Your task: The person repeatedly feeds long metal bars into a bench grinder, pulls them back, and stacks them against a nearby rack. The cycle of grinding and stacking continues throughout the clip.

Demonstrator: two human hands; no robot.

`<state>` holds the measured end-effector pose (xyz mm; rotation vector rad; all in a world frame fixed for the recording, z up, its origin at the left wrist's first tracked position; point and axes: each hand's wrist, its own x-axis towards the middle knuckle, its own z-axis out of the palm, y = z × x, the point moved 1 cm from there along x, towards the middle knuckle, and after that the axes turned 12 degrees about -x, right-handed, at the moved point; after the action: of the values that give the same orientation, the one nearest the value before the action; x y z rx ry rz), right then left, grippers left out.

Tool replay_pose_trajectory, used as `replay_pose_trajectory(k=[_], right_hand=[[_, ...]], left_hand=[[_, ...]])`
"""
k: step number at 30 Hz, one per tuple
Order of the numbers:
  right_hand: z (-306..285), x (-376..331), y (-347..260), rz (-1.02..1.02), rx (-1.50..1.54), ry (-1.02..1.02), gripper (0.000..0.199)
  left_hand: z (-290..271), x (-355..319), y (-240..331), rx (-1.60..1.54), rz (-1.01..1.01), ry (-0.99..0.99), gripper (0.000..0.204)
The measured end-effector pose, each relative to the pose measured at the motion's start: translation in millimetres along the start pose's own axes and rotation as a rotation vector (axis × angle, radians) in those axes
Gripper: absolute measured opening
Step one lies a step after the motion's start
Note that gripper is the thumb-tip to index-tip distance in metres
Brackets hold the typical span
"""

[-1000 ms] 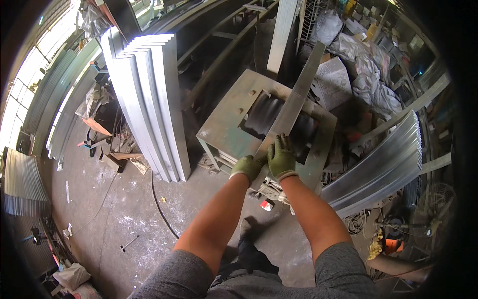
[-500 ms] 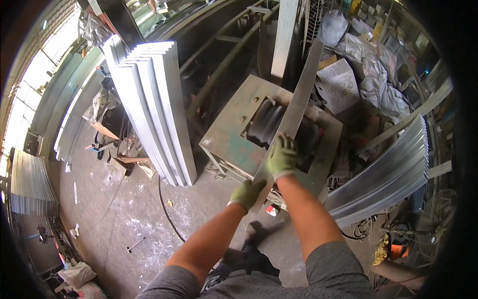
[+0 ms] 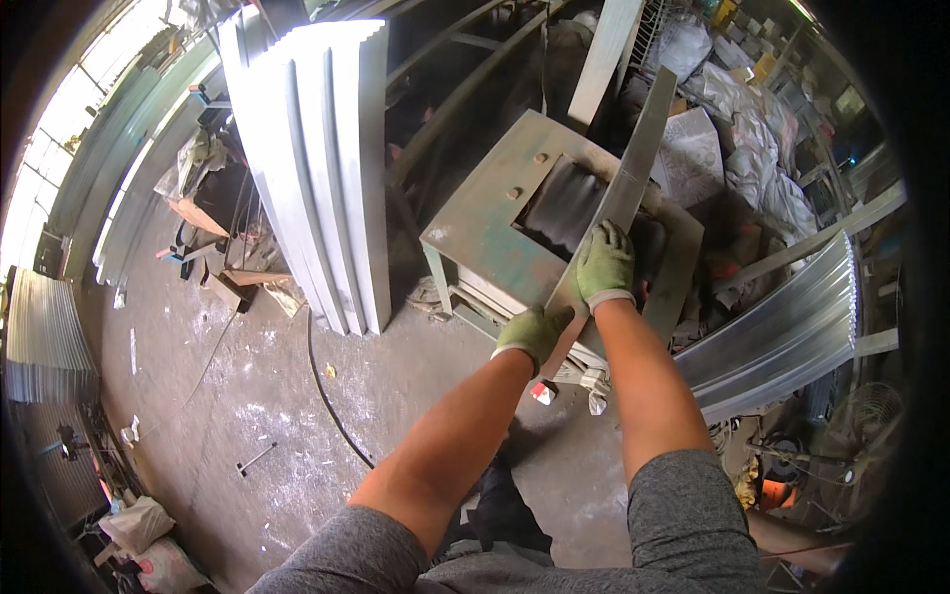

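Note:
A long, flat grey metal bar point(image 3: 634, 163) lies slanted across a greenish metal machine housing point(image 3: 475, 203), over an opening that shows a dark, ribbed roller point(image 3: 562, 206). My left hand point(image 3: 534, 335), in a green work glove, is closed around the bar's near end. Farther up, my gloved right hand point(image 3: 606, 262) grips the bar from above, its fingers bent over the surface. Part of the roller is hidden by the bar and my right hand.
Stacked bright metal profiles point(image 3: 332, 178) stand left of the machine. More curved-looking profiles point(image 3: 782, 337) lie at the right, near a fan point(image 3: 863, 421). A black cable point(image 3: 325, 386) and a small T-shaped tool point(image 3: 257, 458) lie on the floor. White sacks point(image 3: 752, 148) are piled behind.
The view has shifted, so the surroundings sit differently in the picture. Both hands, still on the bar, have moved a little forward and right over the machine.

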<state>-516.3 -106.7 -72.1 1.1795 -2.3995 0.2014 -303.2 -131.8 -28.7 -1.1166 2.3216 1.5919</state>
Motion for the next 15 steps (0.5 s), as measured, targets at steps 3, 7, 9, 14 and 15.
replay_pose_trajectory(k=[3, 7, 9, 14, 15], right_hand=[[-13.9, -26.5, -11.6, 0.002, 0.029, -0.046, 0.040], [-20.9, -76.2, -43.2, -0.003, 0.063, -0.052, 0.047], [-26.4, -110.0, -63.6, 0.018, 0.078, -0.079, 0.048], [-58.9, -193.8, -109.4, -0.032, 0.170, 0.033, 0.047], [-60.5, -197.9, -112.1, -0.023, 0.204, 0.050, 0.048]], left_hand=[[15.9, -13.7, -34.8, 0.030, 0.041, -0.009, 0.053], [51.2, -28.9, -110.4, 0.123, 0.120, 0.036, 0.040], [62.2, -51.6, -147.7, 0.111, 0.012, -0.005, 0.040], [59.1, -142.3, -181.8, -0.217, -0.277, 0.101, 0.070], [54.2, -150.6, -179.3, -0.234, -0.268, 0.114, 0.078]])
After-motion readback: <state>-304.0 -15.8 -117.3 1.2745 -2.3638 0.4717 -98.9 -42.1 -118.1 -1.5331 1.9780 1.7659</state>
